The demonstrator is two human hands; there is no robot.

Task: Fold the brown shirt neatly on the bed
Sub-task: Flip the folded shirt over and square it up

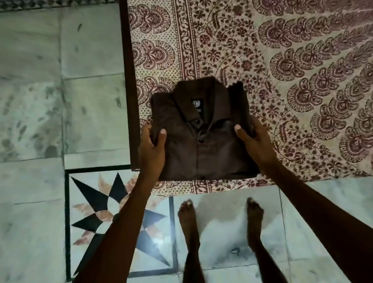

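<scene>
The brown shirt (204, 144) lies folded into a compact rectangle at the near left corner of the bed (298, 63), collar away from me, buttons and a small label facing up. My left hand (151, 147) grips its left edge, thumb on top and fingers tucked underneath. My right hand (254, 138) grips the right edge the same way. Both arms reach in from below.
A cream bedsheet with a maroon floral print covers the bed. Its dark wooden frame edge (129, 78) runs along the left. The marble floor (31, 109) has a black star inlay (118, 219). My bare feet (221, 215) stand just before the bed's near edge.
</scene>
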